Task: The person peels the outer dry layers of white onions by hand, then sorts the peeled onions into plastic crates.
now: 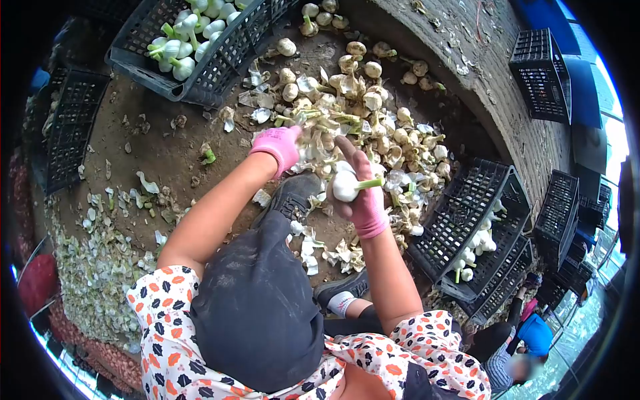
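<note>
Your right hand (368, 208) cradles the bulb (345, 186) over the heap (401, 137), fingers curled round its likely light, firm, papery-slick belly, the best hold; your left hand's (279, 147) blurred fingers you cannot tell.

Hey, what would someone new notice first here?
Probably the bright pink gloves: the right hand holds a clean white garlic bulb, green stem attached, while the left hand is at the pile's near edge. Next, that messy garlic pile itself, then the black crate of white bulbs at upper left.
</note>
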`<state>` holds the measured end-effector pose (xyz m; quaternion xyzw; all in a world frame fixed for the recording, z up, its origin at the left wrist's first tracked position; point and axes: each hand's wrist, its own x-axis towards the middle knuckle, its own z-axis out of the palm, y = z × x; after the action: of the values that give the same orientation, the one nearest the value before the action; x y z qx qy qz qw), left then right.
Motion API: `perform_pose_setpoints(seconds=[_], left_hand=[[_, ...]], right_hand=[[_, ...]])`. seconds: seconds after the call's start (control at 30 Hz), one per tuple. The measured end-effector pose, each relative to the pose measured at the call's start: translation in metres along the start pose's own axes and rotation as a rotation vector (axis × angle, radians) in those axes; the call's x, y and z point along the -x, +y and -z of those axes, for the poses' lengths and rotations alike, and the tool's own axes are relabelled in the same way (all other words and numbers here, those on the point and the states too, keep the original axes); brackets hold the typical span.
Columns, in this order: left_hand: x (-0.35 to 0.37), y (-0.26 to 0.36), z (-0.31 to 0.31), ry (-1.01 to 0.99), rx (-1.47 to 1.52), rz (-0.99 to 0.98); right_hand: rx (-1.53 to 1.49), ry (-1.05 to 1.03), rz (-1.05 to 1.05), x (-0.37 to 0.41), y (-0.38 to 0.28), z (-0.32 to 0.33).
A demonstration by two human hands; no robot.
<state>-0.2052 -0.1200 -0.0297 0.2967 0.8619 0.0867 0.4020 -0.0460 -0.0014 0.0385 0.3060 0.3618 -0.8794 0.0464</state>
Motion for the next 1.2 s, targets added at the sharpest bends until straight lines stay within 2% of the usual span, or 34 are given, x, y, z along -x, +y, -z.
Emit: perform_pose_setpoints(seconds=[0.03,0.07,0.1,0.13,0.2,0.23,0.33,0.37,0.4,0.47,0.5,0.53,0.6,0.67,0.7,0.73,0.8,0.87,0.9,0.93,1.0,1.03,1.07,1.13,1.2], left_hand=[[0.001,-0.001,0.002,-0.042,-0.125,0.010],[0.008,0.003,0.003,-0.038,-0.129,0.004],[0.021,0.010,0.003,0.144,-0.049,-0.244],[0.031,0.015,0.001,0.322,0.034,-0.490],[0.039,0.025,-0.003,0.133,0.563,-0.766],[0.043,0.031,-0.003,0.177,0.507,-0.872],[0.041,0.030,-0.018,0.220,0.674,-0.796],[0.039,0.031,-0.019,0.328,0.736,-0.754],[0.039,0.031,-0.018,0.329,0.734,-0.753],[0.039,0.029,-0.014,0.074,1.422,-0.337],[0.033,0.021,-0.012,-0.002,1.625,-0.309],[0.035,0.021,-0.004,-0.040,1.800,-0.170],[0.035,0.014,0.002,-0.049,1.966,-0.122],[0.031,0.002,0.001,-0.051,1.965,-0.070],[0.029,-0.002,-0.001,-0.055,1.967,-0.014],[0.030,-0.003,-0.002,-0.053,1.965,-0.010],[0.029,-0.003,-0.006,-0.093,1.883,0.006],[0.031,0.007,-0.017,-0.073,1.649,0.000],[0.034,0.014,-0.024,-0.059,1.507,-0.093],[0.038,0.022,-0.031,-0.046,1.361,-0.183],[0.049,0.041,-0.029,-0.209,1.202,-0.255],[0.044,0.037,-0.039,-0.239,1.210,-0.256],[0.038,0.033,-0.048,-0.268,1.220,-0.256],[0.042,0.040,-0.036,-0.335,1.282,-0.196],[0.036,0.037,-0.041,-0.241,1.309,-0.247]], right_hand=[[0.073,0.083,0.023,-0.001,0.000,-0.001],[0.148,0.165,0.049,-0.003,-0.001,-0.002],[0.069,0.256,0.082,-0.008,0.008,0.003],[0.066,0.259,0.089,-0.013,0.014,0.008],[0.059,0.437,0.211,-0.023,0.026,0.018],[0.200,0.473,0.303,-0.027,0.030,0.022],[0.112,0.488,0.338,-0.026,0.030,0.015],[0.110,0.524,0.309,-0.027,0.026,0.010],[0.108,0.522,0.309,-0.025,0.022,0.005],[-0.221,0.516,0.194,-0.017,0.015,-0.008],[-0.402,0.417,0.155,-0.016,0.025,0.015],[-0.851,-0.129,0.227,-0.017,0.050,0.048],[-0.815,-0.546,0.023,-0.007,0.054,0.057],[0.493,-0.267,-0.290,0.016,0.041,0.056],[0.544,-0.327,-0.572,0.020,0.034,0.051],[1.124,-0.197,-0.553,0.023,0.014,0.029],[1.451,0.053,0.006,0.015,0.041,0.056],[0.366,0.137,0.021,0.007,0.036,0.043],[0.162,0.106,0.155,0.000,0.037,0.034],[0.143,0.183,0.263,-0.005,0.038,0.023],[0.186,0.372,0.214,-0.017,0.034,0.024],[0.187,0.388,0.146,-0.021,0.025,0.028],[0.133,0.288,-0.015,-0.029,0.021,0.050],[0.601,0.194,0.325,-0.043,0.012,0.092],[0.189,0.459,0.304,-0.063,-0.029,0.095]])
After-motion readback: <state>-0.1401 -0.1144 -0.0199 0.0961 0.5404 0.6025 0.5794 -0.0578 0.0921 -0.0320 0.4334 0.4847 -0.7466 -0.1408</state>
